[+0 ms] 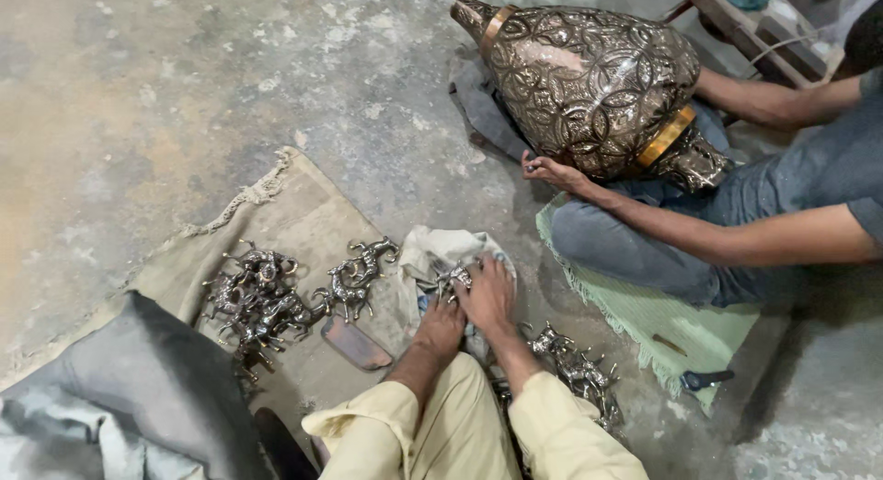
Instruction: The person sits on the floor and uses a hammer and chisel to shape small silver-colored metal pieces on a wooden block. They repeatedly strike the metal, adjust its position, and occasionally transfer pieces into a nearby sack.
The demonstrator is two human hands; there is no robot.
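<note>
A small metal horse figurine [454, 278] lies in a pale cloth [437, 255] at the tan mat's [294, 213] right edge. The right hand [487, 296] clasps it, seemingly for rubbing; the left hand [440, 328] presses the cloth flat. More figurines [262, 296] wait nearby.

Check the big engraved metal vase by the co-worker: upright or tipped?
Tipped. The vase lies on its side across the co-worker's lap, narrow neck pointing up-left over the floor, wide base against their legs, their hand under its belly.
</note>
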